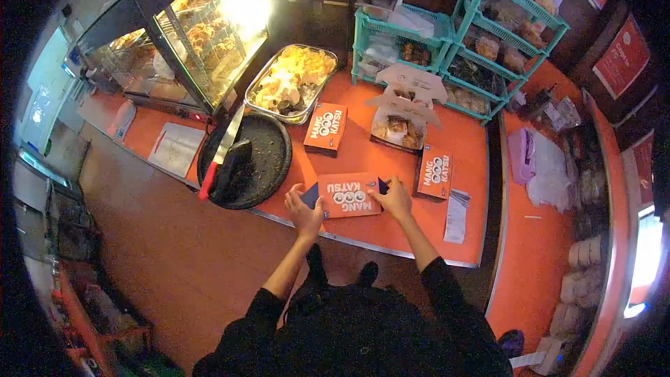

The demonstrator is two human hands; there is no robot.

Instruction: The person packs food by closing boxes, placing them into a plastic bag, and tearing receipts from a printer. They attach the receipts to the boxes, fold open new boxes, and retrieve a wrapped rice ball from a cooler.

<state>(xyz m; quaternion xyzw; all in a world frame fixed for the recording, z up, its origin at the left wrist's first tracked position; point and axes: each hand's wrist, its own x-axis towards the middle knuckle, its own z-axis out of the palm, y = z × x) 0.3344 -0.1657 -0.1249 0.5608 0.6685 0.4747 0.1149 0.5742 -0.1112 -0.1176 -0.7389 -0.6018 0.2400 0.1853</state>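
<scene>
An orange box [349,195] with white lettering lies near the counter's front edge, its lettering upside down in view. My left hand [305,211] is at its left end, fingers spread against the dark side flap. At the right end, my right hand [393,199] has its thumb and fingers closed on the box's edge. Two more lettered boxes flank it: one [326,129] behind, one [435,173] to the right. Farther back stands an open box [398,130] with food inside. A paper receipt [456,218] lies at the right.
A round black tray [276,164] at the left holds a red-handled knife [225,153]. Behind it are a foil tray of food [289,84] and a lit display case [202,42]. Teal racks [453,49] stand at the back. Another counter [520,258] runs along the right.
</scene>
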